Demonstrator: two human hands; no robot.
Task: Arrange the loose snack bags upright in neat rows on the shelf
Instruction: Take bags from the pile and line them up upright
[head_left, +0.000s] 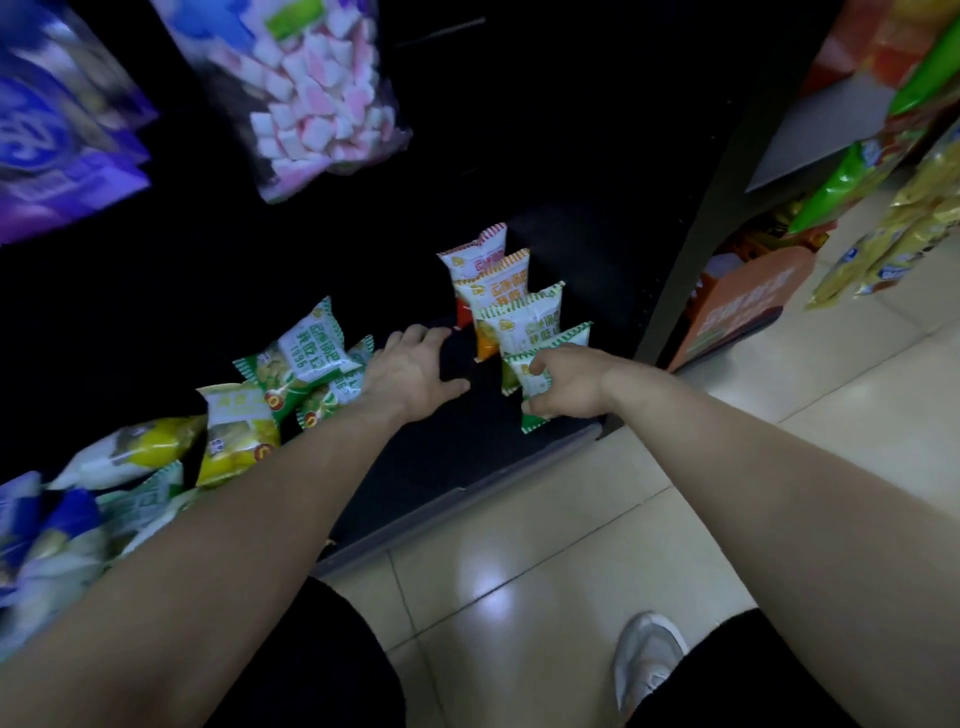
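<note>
The right hand (566, 382) has its grip closed on a small white snack bag with green zigzag edges (540, 388). The thumb lies on the printed face and the fingers curl against the lower part. This bag stands upright at the front of the black shelf (457, 467), near its right end. Behind it, toward twelve o'clock, three more small bags stand upright in one row, each overlapping the next: a green-edged bag (530, 317), an orange-edged bag (496, 283) and, rearmost, a red-edged bag (475, 249).

At nine o'clock from the held bag, the left hand (410, 371) is palm down over bare shelf. Its grip is wide open, fingers spread, holding nothing; whether it touches the board cannot be told. Toward eight o'clock, partly behind the left forearm, loose bags lie in a heap on the same shelf: green-and-white bags (306, 353), a yellow-and-white bag (236, 431) and, farthest out, blurred blue-and-white bags (47, 535).

At eleven o'clock, a clear bag of pink and white marshmallows (311, 98) hangs above the shelf, and blurred purple bags (62, 135) sit at ten. At two o'clock, a neighbouring grey shelf (821, 135) carries green packets (852, 182) and yellow packets (909, 228), with an orange carton (748, 301) below it. At five o'clock, a white shoe (649, 660) stands on the pale tiled floor (519, 597).
</note>
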